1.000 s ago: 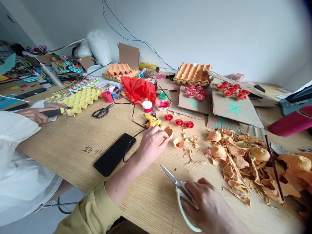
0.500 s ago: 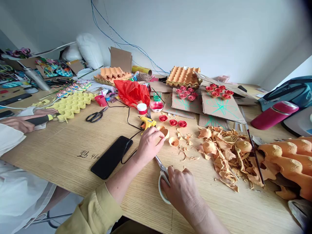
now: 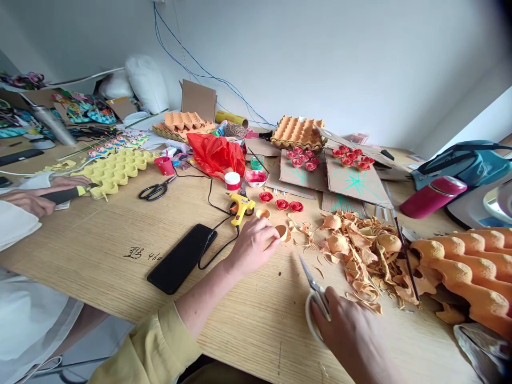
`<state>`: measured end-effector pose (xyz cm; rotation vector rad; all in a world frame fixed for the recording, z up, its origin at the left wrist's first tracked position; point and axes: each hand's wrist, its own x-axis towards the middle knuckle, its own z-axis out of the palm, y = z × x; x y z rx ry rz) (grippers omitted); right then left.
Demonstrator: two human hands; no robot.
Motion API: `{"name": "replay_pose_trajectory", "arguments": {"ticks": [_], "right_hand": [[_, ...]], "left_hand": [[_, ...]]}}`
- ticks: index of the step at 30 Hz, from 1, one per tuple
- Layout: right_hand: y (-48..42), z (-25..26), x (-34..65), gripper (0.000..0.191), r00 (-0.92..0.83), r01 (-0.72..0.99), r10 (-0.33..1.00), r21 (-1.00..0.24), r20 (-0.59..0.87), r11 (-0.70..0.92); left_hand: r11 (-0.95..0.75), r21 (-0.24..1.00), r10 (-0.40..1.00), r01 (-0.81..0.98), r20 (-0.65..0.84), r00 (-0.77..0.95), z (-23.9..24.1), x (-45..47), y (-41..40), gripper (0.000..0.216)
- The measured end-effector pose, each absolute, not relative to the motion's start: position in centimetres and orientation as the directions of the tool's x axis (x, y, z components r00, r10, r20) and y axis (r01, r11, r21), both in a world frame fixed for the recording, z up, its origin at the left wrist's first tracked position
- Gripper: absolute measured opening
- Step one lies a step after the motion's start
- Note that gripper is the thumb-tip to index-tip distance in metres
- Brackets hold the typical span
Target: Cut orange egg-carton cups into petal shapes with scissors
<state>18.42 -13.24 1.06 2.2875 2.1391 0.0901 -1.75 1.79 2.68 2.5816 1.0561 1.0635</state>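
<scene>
My left hand is closed in a pinch at the rim of a small orange egg-carton cup, which tilts at its fingertips. A second cut cup stands just beyond that hand. White-handled scissors are in my right hand, its fingers through the handles. Their blades point away from me over the table and look shut or nearly so. Three red-painted paper roses sit in a row behind the cups.
Orange carton scraps and an egg tray lie to the right. A yellow glue gun, a phone and black scissors are left of centre. At far left, a co-worker's hand holds a tool by a yellow tray.
My left hand has shifted from the farther cup to the nearer one, which now tilts. My right hand has carried the scissors to the right and towards me.
</scene>
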Motion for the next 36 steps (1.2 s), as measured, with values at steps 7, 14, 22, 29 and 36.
{"name": "replay_pose_trajectory", "arguments": {"ticks": [7,14,22,29,36], "right_hand": [[-11.5,1.8,19.0,0.030,0.110,0.990,0.994,0.091,-0.012,-0.109],[-11.3,3.5,23.7,0.035,0.203,0.978,0.976,0.042,0.077,-0.206],[-8.0,3.2,22.2,0.035,0.108,0.982,0.955,-0.177,0.276,-0.060],[-8.3,2.4,22.3,0.039,0.173,0.945,0.921,-0.323,0.348,-0.055],[-8.5,2.2,22.8,0.036,0.158,0.947,0.916,-0.319,0.368,-0.035]], "left_hand": [[-0.797,0.277,0.600,0.537,0.469,0.648,2.1,-1.2,0.6,0.008],[-0.837,0.170,0.547,0.520,0.271,0.792,0.9,0.4,-0.7,0.009],[-0.580,0.289,0.813,0.761,0.261,0.520,3.1,-3.3,1.2,0.041],[-0.485,0.142,0.875,0.863,0.074,0.479,2.4,-6.3,3.0,0.034],[-0.471,0.207,0.882,0.858,0.107,0.459,2.0,-4.0,3.8,0.033]]}}
